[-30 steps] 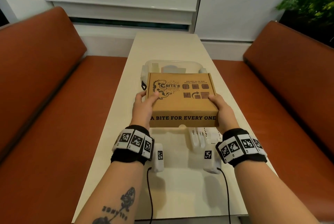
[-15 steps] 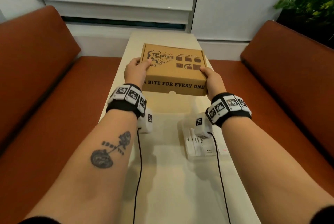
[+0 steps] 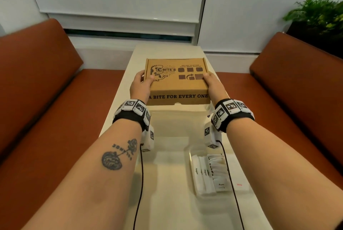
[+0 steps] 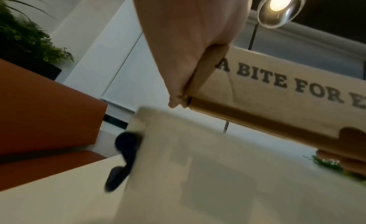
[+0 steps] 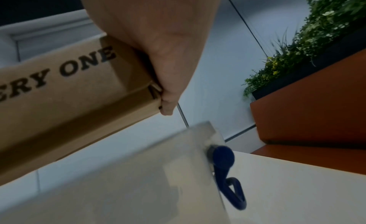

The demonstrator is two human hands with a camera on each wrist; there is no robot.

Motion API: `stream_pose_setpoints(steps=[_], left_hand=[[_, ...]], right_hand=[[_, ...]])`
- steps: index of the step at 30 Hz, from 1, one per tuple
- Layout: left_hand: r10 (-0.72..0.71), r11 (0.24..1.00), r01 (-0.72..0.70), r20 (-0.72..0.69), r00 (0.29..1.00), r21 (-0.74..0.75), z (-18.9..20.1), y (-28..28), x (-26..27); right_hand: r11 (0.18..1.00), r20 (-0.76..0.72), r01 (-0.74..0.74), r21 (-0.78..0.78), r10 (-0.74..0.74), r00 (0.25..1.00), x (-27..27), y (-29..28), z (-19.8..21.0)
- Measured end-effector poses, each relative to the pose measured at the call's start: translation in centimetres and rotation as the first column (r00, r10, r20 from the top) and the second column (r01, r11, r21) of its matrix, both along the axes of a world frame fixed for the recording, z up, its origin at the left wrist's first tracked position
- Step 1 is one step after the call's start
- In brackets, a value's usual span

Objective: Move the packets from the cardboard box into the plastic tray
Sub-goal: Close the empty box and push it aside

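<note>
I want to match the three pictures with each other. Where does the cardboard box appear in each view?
Head: the cardboard box is at centre, held between the left hand and the right hand.
Left wrist: the box is at right, its corner under the hand.
Right wrist: the box is at left, beside the hand.
Shared landmark: the print "A BITE FOR EVERY ONE" on the box's front.

cardboard box (image 3: 176,81) blocking far table (image 3: 167,202), packets (image 3: 213,172) near right
</note>
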State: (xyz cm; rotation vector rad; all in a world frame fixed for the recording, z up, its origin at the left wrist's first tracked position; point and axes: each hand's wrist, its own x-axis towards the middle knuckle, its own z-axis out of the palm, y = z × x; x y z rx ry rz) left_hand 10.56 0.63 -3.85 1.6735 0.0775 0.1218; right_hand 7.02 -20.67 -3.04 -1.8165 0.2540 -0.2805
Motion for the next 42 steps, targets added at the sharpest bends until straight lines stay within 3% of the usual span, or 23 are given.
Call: stream_pose_setpoints(steps=[7,11,22,24,27,28,30,31,36,42], left_hand=[[-0.043,0.964,0.042,-0.002,0.999,0.262,-2.1,-0.4,0.7],[-0.018,0.909,0.014,0.006,1.0,0.416,-2.5,-0.5,0.9],[0.024,0.829,-0.065,0.081,0.996,0.555,-3.2,-0.4,0.4],[0.014,0.797,-0.055,0.073,0.997,0.602,-3.3,-0.6,0.4],[-0.032,0.713,-0.003,0.037,0.999,0.701,-3.9,-1.0,0.0],[-0.07,0.65,0.008,0.05,0.996,0.76,-4.1,-1.1,0.0],[-0.18,0.427,0.008,0.076,0.981,0.904,-4.4,-1.3,0.1],[-0.221,0.352,0.018,0.065,0.973,0.936,-4.5,-1.4,0.3],[-0.277,0.242,0.243,-0.173,0.945,0.939,-4.6,-1.3,1.1],[-0.265,0.142,0.373,-0.328,0.907,0.917,-4.5,-1.5,1.9]], right_hand=[[0.995,-0.07,-0.041,-0.091,0.034,0.997,0.7,-0.7,-2.5],[0.971,-0.108,-0.063,-0.232,0.038,0.993,0.7,-0.4,-2.5],[0.845,-0.203,-0.109,-0.524,0.0,0.979,0.8,0.3,-2.7],[0.792,-0.234,-0.127,-0.598,-0.02,0.972,0.9,0.6,-3.1],[0.639,-0.284,-0.197,-0.743,-0.034,0.958,0.9,1.3,-4.3],[0.595,-0.289,-0.217,-0.774,-0.027,0.957,0.9,1.6,-4.7],[0.556,-0.283,-0.244,-0.794,0.016,0.959,0.8,1.8,-5.1],[0.543,-0.28,-0.256,-0.799,0.04,0.959,0.7,1.8,-5.2],[0.45,-0.371,-0.358,-0.818,0.062,0.927,1.0,1.7,-5.2],[0.403,-0.449,-0.427,-0.809,0.045,0.892,1.2,1.8,-4.9]])
